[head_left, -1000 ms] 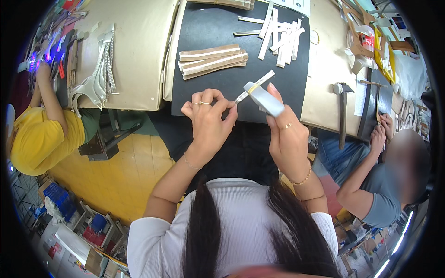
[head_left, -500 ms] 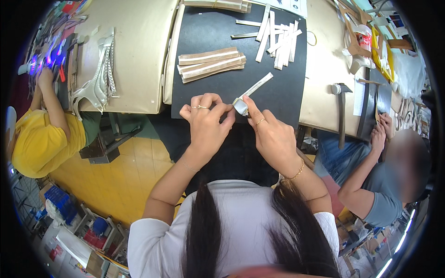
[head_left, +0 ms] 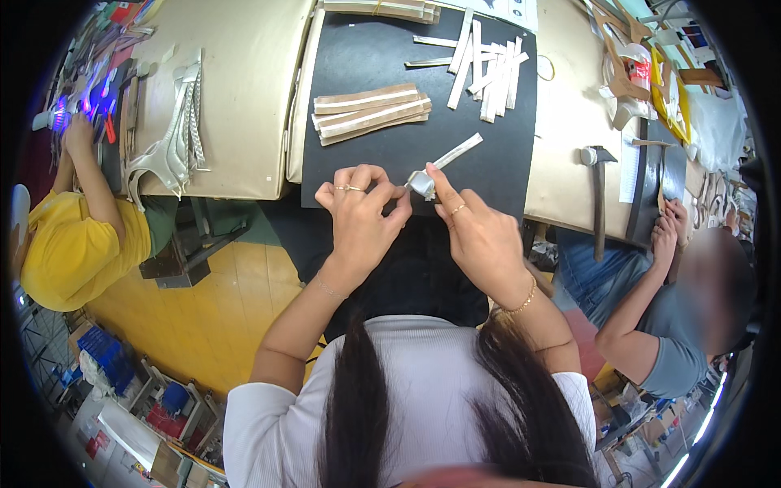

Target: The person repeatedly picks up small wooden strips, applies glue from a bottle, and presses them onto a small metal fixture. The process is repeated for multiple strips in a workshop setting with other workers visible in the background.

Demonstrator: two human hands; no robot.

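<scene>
My left hand (head_left: pixel 362 211) and my right hand (head_left: pixel 480 236) meet at the near edge of a black mat (head_left: pixel 390 154). Between their fingertips they pinch a small silver-grey folded piece (head_left: pixel 422 184) at the end of a pale narrow strip (head_left: pixel 457 152), which runs up and to the right over the mat. Both hands wear rings, and the right wrist carries a thin bracelet. A stack of tan strips with pale centres (head_left: pixel 370 112) lies on the mat just beyond my hands. Farther back lies a loose cluster of several pale strips (head_left: pixel 488 65).
A beige worktable (head_left: pixel 236 89) holds the mat, with grey metal strap pieces (head_left: pixel 175 138) at left. A hammer (head_left: pixel 598 187) lies at right. One person in yellow (head_left: pixel 73 244) works at left; another in grey (head_left: pixel 675 325) sits at right. Yellow floor (head_left: pixel 203 317) lies below.
My right hand, which held the silver piece up and apart from my left hand, has come down and in. Both hands now pinch the piece together at the mat's near edge.
</scene>
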